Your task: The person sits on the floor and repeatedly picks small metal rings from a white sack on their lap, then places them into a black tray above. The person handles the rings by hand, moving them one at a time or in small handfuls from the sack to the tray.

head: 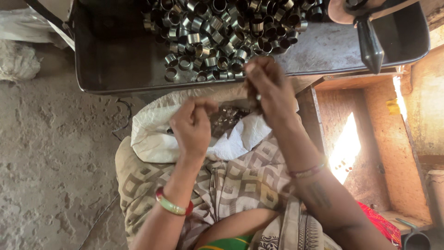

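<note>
My left hand [193, 124] hovers over a white sack [152, 134] on my lap, its fingers curled shut; whether it pinches anything is hidden. My right hand [269, 88] is at the near rim of a dark metal tray [115, 69], fingers closed around a small metal ring that glints between them. A heap of several shiny metal rings [226, 32] fills the middle and far part of the tray. More small metal pieces [226, 118] lie in the sack's mouth between my hands.
A black cone-shaped tool [371, 45] hangs over the tray's right end. A wooden frame [370, 139] stands to the right, with a sunlit patch. Rough concrete floor [51, 162] lies at left, with white cloth [16, 60] at the far left.
</note>
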